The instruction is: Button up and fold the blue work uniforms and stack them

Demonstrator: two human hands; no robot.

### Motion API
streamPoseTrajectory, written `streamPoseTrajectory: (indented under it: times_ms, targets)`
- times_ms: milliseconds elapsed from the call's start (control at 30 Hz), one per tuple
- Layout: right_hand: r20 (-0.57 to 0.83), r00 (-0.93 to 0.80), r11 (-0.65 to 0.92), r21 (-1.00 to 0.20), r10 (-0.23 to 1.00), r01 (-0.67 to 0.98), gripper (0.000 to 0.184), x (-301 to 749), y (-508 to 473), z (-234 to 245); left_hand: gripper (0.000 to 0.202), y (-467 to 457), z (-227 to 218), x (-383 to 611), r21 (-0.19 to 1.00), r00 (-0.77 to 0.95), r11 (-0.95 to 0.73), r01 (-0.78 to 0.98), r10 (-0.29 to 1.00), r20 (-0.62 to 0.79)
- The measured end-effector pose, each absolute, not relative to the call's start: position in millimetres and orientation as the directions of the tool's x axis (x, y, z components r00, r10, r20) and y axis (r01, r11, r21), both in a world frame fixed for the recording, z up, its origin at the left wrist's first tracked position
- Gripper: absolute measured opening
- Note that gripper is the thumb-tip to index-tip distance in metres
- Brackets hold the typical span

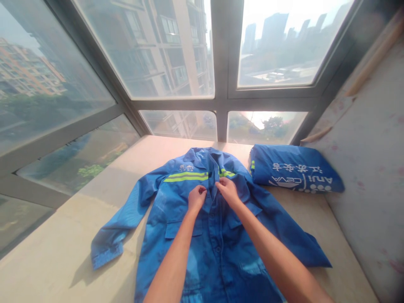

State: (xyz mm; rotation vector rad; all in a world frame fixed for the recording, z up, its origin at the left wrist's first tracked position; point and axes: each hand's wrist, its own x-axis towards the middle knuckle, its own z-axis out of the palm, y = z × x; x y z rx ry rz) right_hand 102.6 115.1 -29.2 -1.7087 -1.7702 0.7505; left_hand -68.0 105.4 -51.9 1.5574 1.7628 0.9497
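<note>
A blue work jacket [176,202] with yellow reflective stripes lies spread front side up, its collar toward the window. Its lower front is buttoned, while the upper placket stands apart near the chest. My left hand [197,198] pinches the placket edge on the left, just below the stripe. Opposite it, my right hand [227,190] grips the other placket edge, fingertips closed on the cloth. A small gap separates the two hands. Whether a button sits between my fingers cannot be seen.
A folded blue garment [293,168] with white lettering lies at the right, beside the jacket's shoulder. Both rest on a pale ledge [104,185]. Grey window frames [222,75] enclose the far and left sides. A patterned wall [372,160] bounds the right.
</note>
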Motion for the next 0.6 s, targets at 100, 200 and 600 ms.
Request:
streamPoseTrajectory:
  times_ms: [100,200,600]
  targets:
    - [0.122,-0.063,0.137,-0.832,0.990,0.538,0.028,85.4,113.3,-29.4,0.004,105.4,-51.3,-74.4,0.880,-0.167,0.076,0.468,0.986,0.004]
    - [0.155,-0.073,0.171,-0.854,0.985,0.491,0.027,70.9,108.8,-35.6,0.005,102.6,-53.5,-79.7,0.919,-0.173,0.097,0.383,0.984,-0.031]
    - [0.291,-0.055,0.263,-0.749,0.955,0.609,0.028,71.1,82.7,-72.8,0.012,91.1,-72.5,-77.7,0.949,-0.149,0.060,0.308,0.989,-0.015]
